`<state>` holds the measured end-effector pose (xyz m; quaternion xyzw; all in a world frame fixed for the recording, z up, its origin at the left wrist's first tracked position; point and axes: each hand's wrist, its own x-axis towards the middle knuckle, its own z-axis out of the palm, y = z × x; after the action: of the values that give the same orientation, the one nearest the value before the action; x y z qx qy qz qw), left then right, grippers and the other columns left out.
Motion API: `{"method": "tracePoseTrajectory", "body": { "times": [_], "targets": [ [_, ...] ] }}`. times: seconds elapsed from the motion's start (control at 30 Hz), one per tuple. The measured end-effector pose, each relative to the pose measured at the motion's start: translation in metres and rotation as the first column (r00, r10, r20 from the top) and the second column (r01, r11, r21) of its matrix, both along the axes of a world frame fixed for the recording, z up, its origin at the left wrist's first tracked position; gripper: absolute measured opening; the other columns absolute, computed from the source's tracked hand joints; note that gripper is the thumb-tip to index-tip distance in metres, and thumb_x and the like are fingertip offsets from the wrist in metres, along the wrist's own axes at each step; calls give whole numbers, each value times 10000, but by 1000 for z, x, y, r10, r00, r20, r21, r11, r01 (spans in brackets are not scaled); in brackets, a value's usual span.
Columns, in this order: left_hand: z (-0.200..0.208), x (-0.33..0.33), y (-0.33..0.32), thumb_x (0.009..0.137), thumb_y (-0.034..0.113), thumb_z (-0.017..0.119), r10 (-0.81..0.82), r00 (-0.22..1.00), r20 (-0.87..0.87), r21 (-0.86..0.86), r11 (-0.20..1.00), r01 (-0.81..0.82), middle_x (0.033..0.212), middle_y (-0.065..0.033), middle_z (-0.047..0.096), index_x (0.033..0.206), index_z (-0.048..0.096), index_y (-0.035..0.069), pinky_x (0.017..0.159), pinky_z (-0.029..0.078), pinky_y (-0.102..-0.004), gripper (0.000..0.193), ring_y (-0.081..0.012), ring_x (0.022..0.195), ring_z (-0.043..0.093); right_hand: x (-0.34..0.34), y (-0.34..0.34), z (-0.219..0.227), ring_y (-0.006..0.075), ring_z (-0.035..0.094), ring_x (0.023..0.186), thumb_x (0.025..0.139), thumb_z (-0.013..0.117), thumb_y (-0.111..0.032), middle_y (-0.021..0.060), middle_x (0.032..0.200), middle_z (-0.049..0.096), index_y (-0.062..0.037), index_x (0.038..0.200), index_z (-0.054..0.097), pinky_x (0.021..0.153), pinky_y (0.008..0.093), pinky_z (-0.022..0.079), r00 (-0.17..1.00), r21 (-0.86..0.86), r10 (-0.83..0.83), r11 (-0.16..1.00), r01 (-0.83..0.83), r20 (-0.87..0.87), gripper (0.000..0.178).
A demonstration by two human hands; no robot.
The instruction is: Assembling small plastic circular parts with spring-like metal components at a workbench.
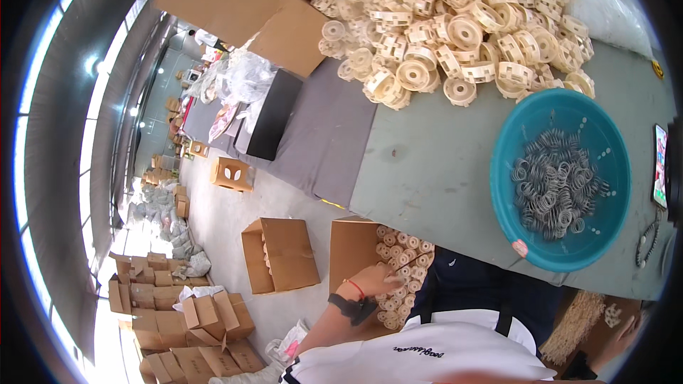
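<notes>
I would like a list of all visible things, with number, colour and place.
Table: one, grey-green, in front
Wheels: uncountable, cream, heaped on its far side
Basin: one, teal, table's right
Springs: many, silver, in basin
Phone: one, multicoloured screen, table's right edge
Beads: one string, dark, below phone
Plastic sheeting: uncounted, clear, far right
Covered table: one, purple-grey, left
Carton: one, brown, below table
More wheels: many, cream, in carton
Other boxes: many, brown, floor at left
Thin pieces: many, pale, lower right
Left grip: one hand, dark wristband, at carton's wheels
Right grip: one hand, dark wristband, lower right
</notes>
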<state>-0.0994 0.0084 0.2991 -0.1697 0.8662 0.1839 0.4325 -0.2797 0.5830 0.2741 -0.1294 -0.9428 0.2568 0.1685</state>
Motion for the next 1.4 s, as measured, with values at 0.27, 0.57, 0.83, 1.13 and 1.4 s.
{"method": "tracePoseTrajectory", "body": {
  "times": [0.27, 0.57, 0.83, 1.13, 1.4],
  "targets": [
    [70, -158, 7, 847, 234, 595, 400, 605, -688, 388, 908, -158, 961, -94, 632, 1097, 557, 19, 789, 463, -319, 332, -201, 902, 599, -60, -113, 3, 276, 435, 1163, 917, 446, -102, 167, 1271, 457, 34, 1241, 421, 1006, 369, 293, 876, -14, 192, 975, -221, -442, 353],
    [23, -282, -132, 758, 286, 658, -166, 105, -981, -194, 730, -656, 1193, -237, 460, 1195, 443, 43, 922, 372, -410, 545, -364, 1120, 430, -55, -181, 7, 276, 423, 1185, 926, 435, -103, 164, 1255, 466, 29, 1217, 443, 1005, 366, 295, 891, -63, 272, 947, -315, -364, 320],
    [19, -269, -85, 728, 185, 696, -65, -28, -997, -53, 947, -318, 1008, -159, 510, 947, 525, 33, 863, 388, -403, 317, -333, 977, 471, -52, -174, 11, 300, 442, 1153, 899, 456, -64, 168, 1213, 488, 28, 1160, 481, 988, 381, 312, 912, -66, 269, 951, -303, -310, 278],
    [82, -216, 15, 734, 59, 683, 71, -137, -988, 79, 995, -57, 1336, -216, 321, 922, 485, 35, 887, 390, -369, 274, -288, 1108, 441, -49, -190, 63, 284, 529, 1013, 817, 534, -17, 172, 1137, 522, 12, 1148, 466, 899, 373, 400, 786, -199, 342, 844, -498, -515, 339],
    [75, -208, 160, 669, 69, 720, -35, -36, -999, -50, 824, 564, 1325, -243, 372, 1037, 521, 47, 920, 407, -420, 419, -370, 1129, 467, -55, -252, 101, 263, 561, 992, 828, 580, -96, 185, 1185, 493, 11, 1253, 408, 816, 330, 471, 604, -316, 661, 516, -796, -445, 471]
  ]
}}
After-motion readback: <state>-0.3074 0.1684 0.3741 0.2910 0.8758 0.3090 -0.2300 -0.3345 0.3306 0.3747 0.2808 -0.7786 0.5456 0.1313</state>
